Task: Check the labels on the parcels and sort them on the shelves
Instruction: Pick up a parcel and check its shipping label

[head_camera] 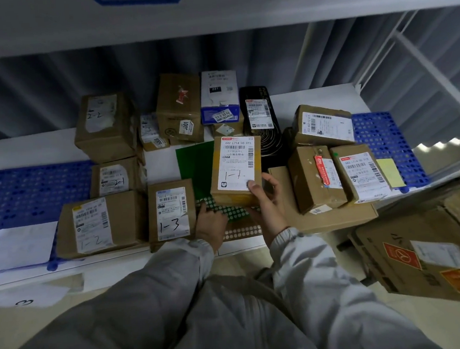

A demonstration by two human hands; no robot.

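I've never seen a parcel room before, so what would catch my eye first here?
Probably the brown parcel in the middle, gripped by the right hand, its white label hand-marked "1-1". To its left the left hand rests on a green dotted sheet, beside boxes marked "1-3" and "1-2". More labelled boxes crowd the white shelf behind.

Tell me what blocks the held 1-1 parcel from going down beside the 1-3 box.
The left hand rests on the green dotted mat there, between the 1-3 box and the 1-1 parcel held by the right hand.

Large box (433, 257) — right side beyond the frame edge
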